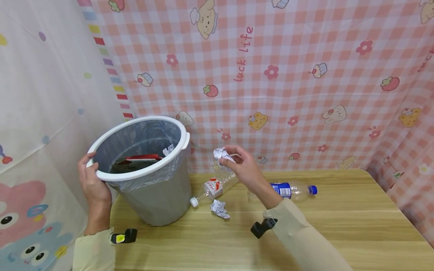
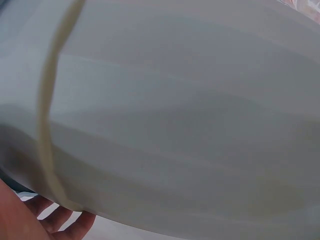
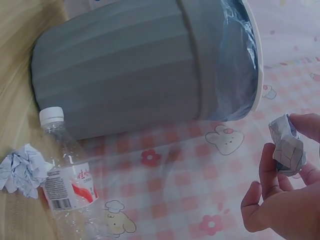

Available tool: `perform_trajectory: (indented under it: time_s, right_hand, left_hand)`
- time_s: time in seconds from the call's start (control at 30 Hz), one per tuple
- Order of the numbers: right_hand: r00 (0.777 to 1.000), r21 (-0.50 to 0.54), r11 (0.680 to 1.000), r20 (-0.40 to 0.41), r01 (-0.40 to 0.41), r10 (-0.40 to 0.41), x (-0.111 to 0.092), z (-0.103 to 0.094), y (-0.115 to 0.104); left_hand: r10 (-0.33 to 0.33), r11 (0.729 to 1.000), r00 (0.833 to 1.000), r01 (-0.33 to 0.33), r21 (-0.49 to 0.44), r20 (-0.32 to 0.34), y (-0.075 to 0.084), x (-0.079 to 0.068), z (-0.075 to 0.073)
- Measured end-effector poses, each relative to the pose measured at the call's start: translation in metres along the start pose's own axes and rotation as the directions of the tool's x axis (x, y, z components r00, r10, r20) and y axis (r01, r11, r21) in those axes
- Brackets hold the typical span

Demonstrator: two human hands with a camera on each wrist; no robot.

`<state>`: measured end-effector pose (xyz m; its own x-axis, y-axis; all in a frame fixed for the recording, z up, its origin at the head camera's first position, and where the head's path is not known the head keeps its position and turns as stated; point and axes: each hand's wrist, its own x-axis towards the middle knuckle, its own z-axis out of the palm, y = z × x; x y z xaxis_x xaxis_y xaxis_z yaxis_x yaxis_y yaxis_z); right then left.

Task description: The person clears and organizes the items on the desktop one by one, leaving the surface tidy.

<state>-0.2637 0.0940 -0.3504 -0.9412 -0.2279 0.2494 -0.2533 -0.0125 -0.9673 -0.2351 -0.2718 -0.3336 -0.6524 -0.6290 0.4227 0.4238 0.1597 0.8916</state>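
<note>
A grey trash can [image 1: 159, 203] with a white rim and a clear bag liner stands at the left of the table, tilted a little. My left hand [image 1: 93, 184] grips its rim on the left side. Inside lie a red item [image 1: 144, 157] and a crumpled paper ball [image 1: 168, 150]. My right hand [image 1: 245, 167] pinches another crumpled paper ball [image 3: 287, 145] between thumb and fingers, right of the can and above the table. Below it, a clear bottle with a white cap [image 1: 213, 187] lies on its side, with a paper ball [image 1: 219, 209] beside it.
A clear bottle with a blue label and blue cap [image 1: 288, 190] lies behind my right forearm, partly hidden by it. The wooden table [image 1: 356, 218] ends at a checkered cloth [image 1: 288, 98] at the back. A white patterned curtain [image 1: 51, 124] hangs at the left.
</note>
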Motion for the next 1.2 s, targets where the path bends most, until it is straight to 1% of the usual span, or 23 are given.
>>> perform_trajectory:
  time_s: [0.4,0.57,0.83,1.03,1.2]
  right_hand:
    - [1.000,-0.026,1.000,0.006,0.014,-0.014,0.003,0.005,-0.015]
    - [1.000,-0.041,0.999,-0.002,0.017,-0.017,0.006,0.009,-0.023]
    - [0.997,-0.089,0.993,0.016,0.078,-0.077,0.014,0.019,-0.039]
    - [0.995,-0.069,0.992,0.021,0.103,-0.102,0.018,0.027,-0.049]
    - [0.995,-0.040,0.994,0.026,0.101,-0.100,0.022,0.034,-0.055]
  left_hand:
    - [-0.004,1.000,1.000,0.004,0.002,0.005,-0.001,0.000,-0.001]
    - [0.003,1.000,1.000,-0.003,-0.020,-0.002,-0.001,0.001,-0.001]
    - [0.001,1.000,1.000,-0.001,0.002,-0.003,-0.002,0.001,-0.001]
    - [-0.006,1.000,1.000,0.006,0.006,-0.002,-0.001,0.001,-0.002]
    - [-0.005,1.000,1.000,0.005,-0.007,-0.004,0.000,0.001,-0.001]
